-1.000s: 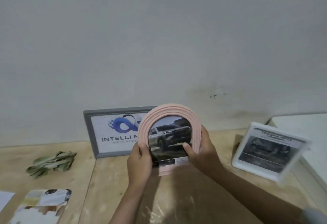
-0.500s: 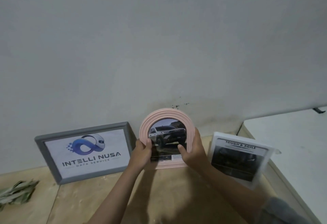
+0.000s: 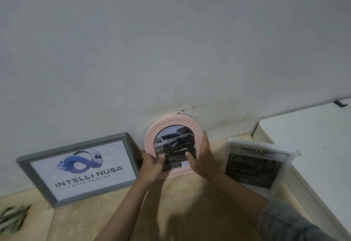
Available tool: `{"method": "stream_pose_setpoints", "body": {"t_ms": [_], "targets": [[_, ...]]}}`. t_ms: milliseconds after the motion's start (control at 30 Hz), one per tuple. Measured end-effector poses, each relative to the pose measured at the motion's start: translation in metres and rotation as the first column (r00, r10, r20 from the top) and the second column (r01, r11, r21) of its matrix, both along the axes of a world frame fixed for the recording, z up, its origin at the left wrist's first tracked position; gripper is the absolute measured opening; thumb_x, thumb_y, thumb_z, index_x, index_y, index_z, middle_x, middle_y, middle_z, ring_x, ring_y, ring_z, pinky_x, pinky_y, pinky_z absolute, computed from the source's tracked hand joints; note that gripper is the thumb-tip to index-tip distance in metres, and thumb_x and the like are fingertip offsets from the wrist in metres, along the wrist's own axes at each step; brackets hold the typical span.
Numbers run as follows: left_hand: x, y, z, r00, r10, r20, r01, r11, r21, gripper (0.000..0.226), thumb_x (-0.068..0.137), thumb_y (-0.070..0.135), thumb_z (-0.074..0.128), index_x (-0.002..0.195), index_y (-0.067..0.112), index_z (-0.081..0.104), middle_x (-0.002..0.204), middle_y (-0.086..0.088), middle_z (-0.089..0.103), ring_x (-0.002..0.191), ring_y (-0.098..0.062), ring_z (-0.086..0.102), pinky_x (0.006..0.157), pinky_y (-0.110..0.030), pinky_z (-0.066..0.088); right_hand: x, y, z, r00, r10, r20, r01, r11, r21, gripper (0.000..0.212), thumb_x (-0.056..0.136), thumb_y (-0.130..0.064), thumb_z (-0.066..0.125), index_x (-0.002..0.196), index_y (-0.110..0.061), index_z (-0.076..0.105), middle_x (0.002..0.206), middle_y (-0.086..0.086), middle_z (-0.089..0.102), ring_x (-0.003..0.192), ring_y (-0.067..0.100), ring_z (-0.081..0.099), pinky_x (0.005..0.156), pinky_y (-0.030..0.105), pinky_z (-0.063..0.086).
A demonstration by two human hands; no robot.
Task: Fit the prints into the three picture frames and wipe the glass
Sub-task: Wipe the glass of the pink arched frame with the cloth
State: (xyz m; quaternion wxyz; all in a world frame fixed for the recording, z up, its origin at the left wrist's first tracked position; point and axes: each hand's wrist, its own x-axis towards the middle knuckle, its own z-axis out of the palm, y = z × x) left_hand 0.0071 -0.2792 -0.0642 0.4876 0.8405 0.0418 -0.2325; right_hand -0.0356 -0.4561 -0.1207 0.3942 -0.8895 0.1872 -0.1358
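- The left hand (image 3: 152,166) grips the lower left edge of the pink arched frame (image 3: 152,136), thumb curled over the front onto the glass, the other fingers hidden behind.
- The right hand (image 3: 202,157) holds the frame's right side, fingers running up along the outer rim and the thumb pressed onto the glass near the bottom.
- Between the two hands the frame stands upright, long axis vertical, arch at the top against the wall (image 3: 171,41), flat base on the wooden tabletop (image 3: 180,199), face turned toward the camera.
- The print inside shows a white off-road vehicle; a small white caption strip just beside the right thumb is too small to read.
- Just left of the left hand, a grey landscape frame (image 3: 24,166) leans on the wall, reading "INTELLI NUSA" over "DATA SERVICE" under a blue looped logo.
- Right of the right hand, a white frame (image 3: 228,145) leans back, headed "TOUGH & AGILE" above a dark picture.
- Far beyond the left hand, dried green leaves (image 3: 11,218) lie at the tabletop's edge.
- A white surface (image 3: 313,136) sits past the white frame.
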Motion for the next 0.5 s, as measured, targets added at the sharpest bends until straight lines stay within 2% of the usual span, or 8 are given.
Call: {"method": "stream_pose_setpoints", "body": {"t_ms": [100,133,200,233,300,367,433,500], "targets": [[-0.005,-0.004,0.005,0.994,0.094,-0.051,-0.093,0.995,0.031,0.092,0.094,0.031,0.054,0.148,0.003,-0.015,0.147,-0.017,0.039,0.134,-0.034,0.039,0.111,-0.047,0.033,-0.006,0.008,0.003,0.999,-0.040,-0.013,0.040,0.999,0.031,0.095,0.081,-0.038,0.063,0.149,-0.014,0.000,0.157,0.009,0.012,0.145,0.026,0.013,0.115,0.038,0.025],[-0.010,-0.005,0.009,0.990,0.138,-0.040,-0.135,0.989,0.057,0.089,0.094,0.030,0.055,0.148,-0.001,-0.008,0.142,-0.018,0.044,0.131,-0.034,0.042,0.110,-0.045,0.034,-0.011,0.012,0.006,0.999,-0.043,-0.020,0.044,0.996,0.071,0.092,0.083,-0.034,0.063,0.149,-0.012,0.002,0.156,0.010,0.012,0.144,0.027,0.013,0.114,0.033,0.025],[-0.021,-0.004,0.010,0.984,0.161,-0.076,-0.155,0.985,0.072,0.077,0.092,0.029,0.057,0.144,-0.009,0.015,0.129,-0.015,0.051,0.120,-0.033,0.050,0.104,-0.040,0.040,-0.029,0.018,0.012,0.999,-0.025,-0.040,0.032,0.985,0.172,0.083,0.082,-0.035,0.058,0.147,-0.012,0.012,0.152,0.012,0.024,0.141,0.031,0.023,0.108,0.032,0.036],[-0.028,-0.005,0.008,0.984,0.132,-0.118,-0.126,0.990,0.056,0.069,0.089,0.029,0.059,0.137,-0.009,0.028,0.124,-0.013,0.053,0.114,-0.032,0.054,0.101,-0.039,0.044,-0.041,0.021,0.015,0.999,-0.014,-0.040,0.022,0.980,0.200,0.079,0.080,-0.041,0.053,0.145,-0.012,0.019,0.146,0.014,0.033,0.136,0.033,0.031,0.105,0.037,0.041],[-0.050,-0.010,0.008,0.977,0.056,-0.204,-0.057,0.998,0.001,0.047,0.085,0.028,0.062,0.114,-0.005,0.046,0.111,-0.010,0.057,0.108,-0.032,0.059,0.096,-0.038,0.049,-0.072,0.026,0.011,1.000,-0.024,-0.001,0.024,0.985,0.168,0.072,0.083,-0.049,0.044,0.140,-0.006,0.036,0.137,0.017,0.047,0.129,0.033,0.043,0.105,0.046,0.042],[-0.076,-0.023,0.019,0.973,-0.047,-0.227,0.048,0.999,-0.003,0.021,0.090,0.020,0.058,0.091,0.002,0.048,0.109,-0.013,0.059,0.116,-0.035,0.057,0.091,-0.031,0.046,-0.108,0.025,0.011,0.991,-0.097,0.090,0.087,0.990,0.114,0.064,0.091,-0.048,0.044,0.134,0.000,0.047,0.134,0.017,0.052,0.126,0.032,0.048,0.108,0.046,0.037],[-0.090,-0.037,0.028,0.970,-0.152,-0.189,0.158,0.987,0.020,0.013,0.095,0.021,0.053,0.097,0.011,0.046,0.122,-0.017,0.058,0.119,-0.032,0.054,0.089,-0.029,0.043,-0.136,0.024,0.026,0.965,-0.239,0.110,0.217,0.960,0.175,0.051,0.089,-0.040,0.057,0.129,-0.009,0.053,0.128,0.008,0.056,0.119,0.022,0.053,0.105,0.042,0.041],[-0.100,-0.054,0.032,0.968,-0.220,-0.118,0.221,0.975,-0.006,0.024,0.095,0.025,0.053,0.115,0.013,0.044,0.115,-0.008,0.058,0.105,-0.023,0.057,0.080,-0.021,0.041,-0.155,0.011,0.028,0.909,-0.396,0.128,0.348,0.892,0.287,0.049,0.082,-0.042,0.061,0.124,-0.017,0.054,0.123,0.004,0.057,0.113,0.019,0.054,0.103,0.039,0.042]]}}
